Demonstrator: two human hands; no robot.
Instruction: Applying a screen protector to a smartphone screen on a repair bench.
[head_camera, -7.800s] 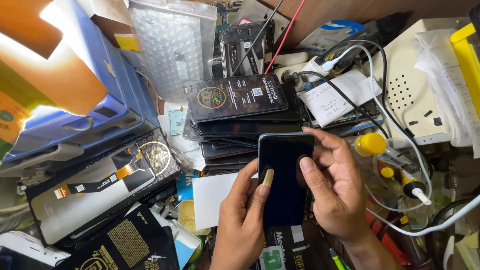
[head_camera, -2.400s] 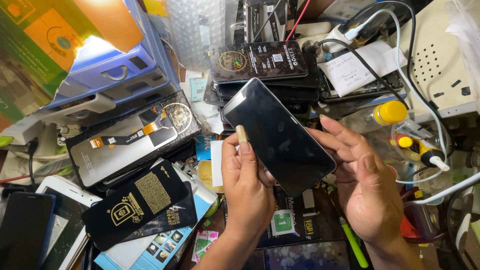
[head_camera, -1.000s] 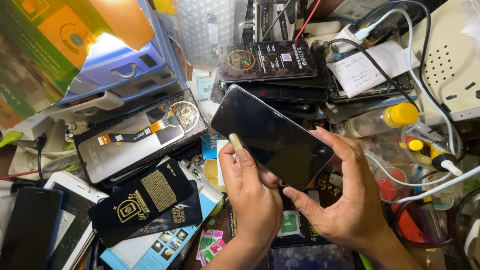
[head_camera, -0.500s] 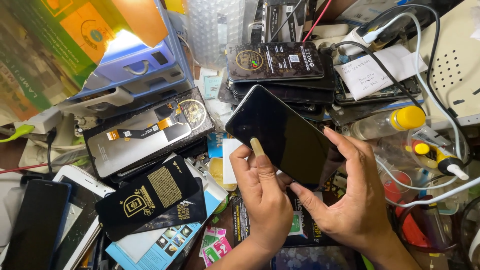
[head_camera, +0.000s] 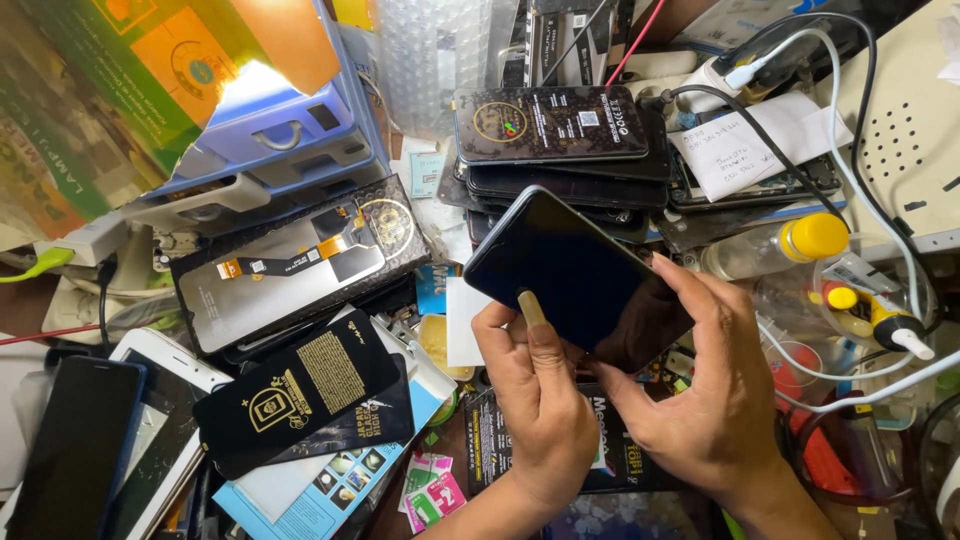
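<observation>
The smartphone (head_camera: 575, 275) is a flat, glossy black slab with rounded corners. It is held above the cluttered bench, screen up and tilted. Its long axis runs diagonally: 1 end points to the upper left, toward the stack of black phone panels (head_camera: 560, 140), and the other to the lower right. The left hand (head_camera: 535, 395) grips the phone's lower long edge, thumb pressed flat on the glass. The right hand (head_camera: 700, 400) clasps the phone's lower-right end (fingers curled over that edge). Right of the phone lies a clear bottle with a yellow cap (head_camera: 780, 245). Left of the phone lies a display module with an orange flex cable (head_camera: 295, 265).
</observation>
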